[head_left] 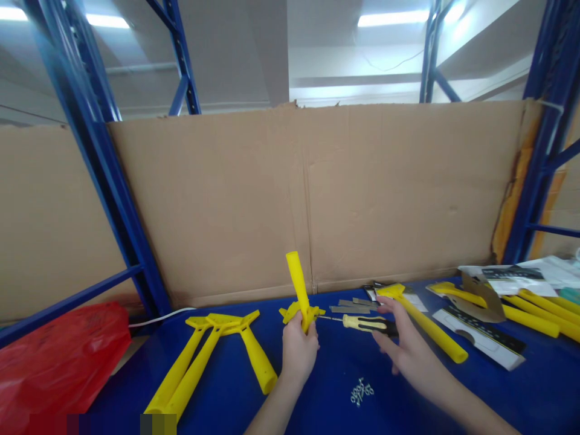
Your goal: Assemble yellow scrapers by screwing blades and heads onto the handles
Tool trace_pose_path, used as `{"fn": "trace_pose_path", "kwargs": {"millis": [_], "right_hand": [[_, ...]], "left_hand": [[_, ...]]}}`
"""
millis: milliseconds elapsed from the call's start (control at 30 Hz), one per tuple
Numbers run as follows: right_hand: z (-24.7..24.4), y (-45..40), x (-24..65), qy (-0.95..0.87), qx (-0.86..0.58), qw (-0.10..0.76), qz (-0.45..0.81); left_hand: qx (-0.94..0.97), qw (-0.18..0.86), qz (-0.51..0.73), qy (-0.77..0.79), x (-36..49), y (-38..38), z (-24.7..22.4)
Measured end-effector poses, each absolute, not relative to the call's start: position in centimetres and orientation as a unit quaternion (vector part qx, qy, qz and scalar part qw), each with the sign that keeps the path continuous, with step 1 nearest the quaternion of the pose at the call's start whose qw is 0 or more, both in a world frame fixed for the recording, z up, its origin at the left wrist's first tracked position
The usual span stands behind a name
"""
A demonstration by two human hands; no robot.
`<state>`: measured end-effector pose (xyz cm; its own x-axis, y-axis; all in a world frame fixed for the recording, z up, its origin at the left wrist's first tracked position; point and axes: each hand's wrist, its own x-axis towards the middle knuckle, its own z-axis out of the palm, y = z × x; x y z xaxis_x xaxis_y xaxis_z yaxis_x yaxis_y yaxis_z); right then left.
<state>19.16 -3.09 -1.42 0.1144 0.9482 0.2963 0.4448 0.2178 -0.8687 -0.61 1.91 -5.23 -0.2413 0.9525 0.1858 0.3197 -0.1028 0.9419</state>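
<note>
My left hand (299, 350) is closed around a yellow plastic scraper (296, 278), its tube-shaped handle pointing up and its wide head at my fingers. A screwdriver (362, 323) with a cream and black handle lies level to the right, its tip at the scraper's head; I cannot tell whether the tip touches. Around the black end of that handle, my right hand (405, 347) has its fingers apart, with no clear grip on it. Below, a small pile of metal screws and nuts (362, 392) rests on the blue table (326, 399).
Several yellow scrapers (226, 326) lie at left, another (430, 326) beyond my right hand. Thin grey metal strips (353, 306) lie behind the screwdriver. Packaging cards (480, 338) and more yellow handles sit at right. A red plastic bag (67, 362) is far left; a cardboard wall (235, 205) stands behind.
</note>
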Motion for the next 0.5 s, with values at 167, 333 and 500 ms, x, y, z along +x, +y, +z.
{"fn": "trace_pose_path", "kwargs": {"millis": [167, 333, 500], "right_hand": [[-0.6, -2.8, 19.7, -0.648, -0.561, 0.479, 0.190], [-0.4, -3.4, 19.4, -0.661, -0.574, 0.446, 0.187], [-1.0, -3.2, 19.4, -0.652, -0.533, 0.502, 0.198]], "left_hand": [[0.541, 0.310, 0.532, 0.573, -0.7, 2.0, -5.4], [0.543, 0.308, 0.527, 0.577, -0.7, 2.0, -5.5], [0.539, 0.319, 0.521, 0.580, -0.7, 2.0, -5.5]]}}
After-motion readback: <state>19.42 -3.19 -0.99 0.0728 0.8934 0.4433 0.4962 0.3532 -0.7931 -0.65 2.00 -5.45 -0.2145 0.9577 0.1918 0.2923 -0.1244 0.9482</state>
